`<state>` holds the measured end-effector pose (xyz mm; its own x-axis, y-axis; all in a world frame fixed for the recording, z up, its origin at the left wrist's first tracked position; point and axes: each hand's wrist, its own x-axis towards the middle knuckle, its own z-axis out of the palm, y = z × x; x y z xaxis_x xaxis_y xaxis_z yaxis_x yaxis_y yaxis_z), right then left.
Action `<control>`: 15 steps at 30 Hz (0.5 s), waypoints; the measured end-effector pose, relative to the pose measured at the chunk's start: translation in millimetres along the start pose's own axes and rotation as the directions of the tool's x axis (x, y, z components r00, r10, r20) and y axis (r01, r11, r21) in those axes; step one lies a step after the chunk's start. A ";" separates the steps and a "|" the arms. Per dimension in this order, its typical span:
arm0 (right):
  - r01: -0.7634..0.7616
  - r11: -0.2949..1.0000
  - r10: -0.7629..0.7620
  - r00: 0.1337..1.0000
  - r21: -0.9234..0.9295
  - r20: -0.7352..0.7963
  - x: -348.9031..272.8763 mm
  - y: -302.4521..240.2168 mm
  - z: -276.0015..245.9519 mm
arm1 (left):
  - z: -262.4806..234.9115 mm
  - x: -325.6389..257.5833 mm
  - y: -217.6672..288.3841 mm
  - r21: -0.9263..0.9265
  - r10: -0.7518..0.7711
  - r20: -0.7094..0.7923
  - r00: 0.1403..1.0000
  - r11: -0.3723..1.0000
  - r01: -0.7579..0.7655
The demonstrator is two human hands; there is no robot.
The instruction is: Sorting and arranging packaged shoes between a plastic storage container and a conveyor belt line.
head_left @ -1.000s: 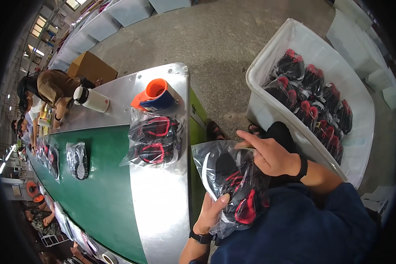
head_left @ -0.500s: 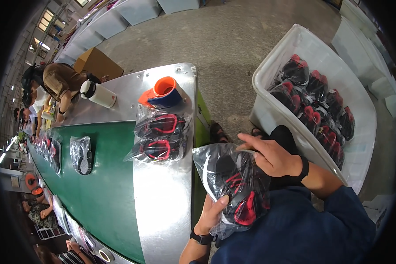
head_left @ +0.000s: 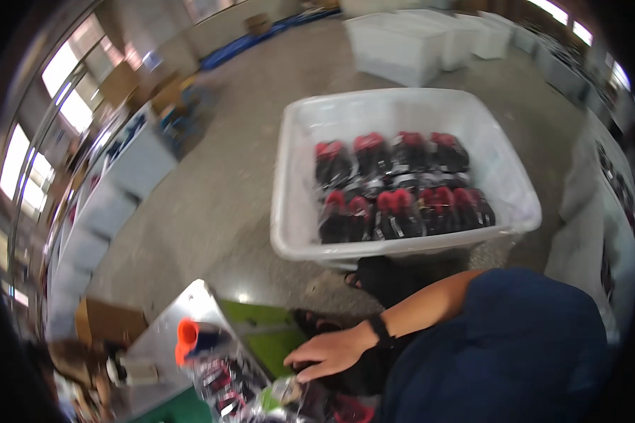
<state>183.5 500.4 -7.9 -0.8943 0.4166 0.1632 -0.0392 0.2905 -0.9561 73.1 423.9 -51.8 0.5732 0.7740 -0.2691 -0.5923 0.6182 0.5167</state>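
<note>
My right hand (head_left: 335, 352) reaches across from the lower right, a black band on its wrist. Its fingers are stretched out and a little apart, just above a clear plastic bag (head_left: 314, 403) with black and red shoes (head_left: 349, 409) inside. The bag is cut by the lower edge and blurred. My left hand cannot be made out. Beside the bag, more bagged black and red shoes (head_left: 222, 381) lie on the metal table end (head_left: 190, 307), next to an orange and blue tape dispenser (head_left: 194, 338).
A large white bin (head_left: 300, 190) holds rows of bagged black and red shoes (head_left: 398, 211). A bottle (head_left: 135, 371) and green belt (head_left: 183, 410) are at lower left. A person (head_left: 77, 363) bends near a cardboard box (head_left: 109, 322). More white bins (head_left: 395, 49) stand behind.
The view has swung right, so the shoe bin now sits in the middle and the table at lower left. The bag has moved to the lower edge. My left hand has dropped from sight.
</note>
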 end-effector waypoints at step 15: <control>-0.286 0.721 0.340 0.940 0.631 0.037 -15.4 -23.5 0.4 | -30.9 -193.1 -125.1 -0.381 0.317 -0.547 0.775 0.730 -0.568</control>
<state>198.0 486.8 12.0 -0.8704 0.4581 -0.1805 -0.0539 -0.4532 -0.8898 19.0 201.3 -89.7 -0.0535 0.8706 -0.4890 -0.9733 0.0641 0.2205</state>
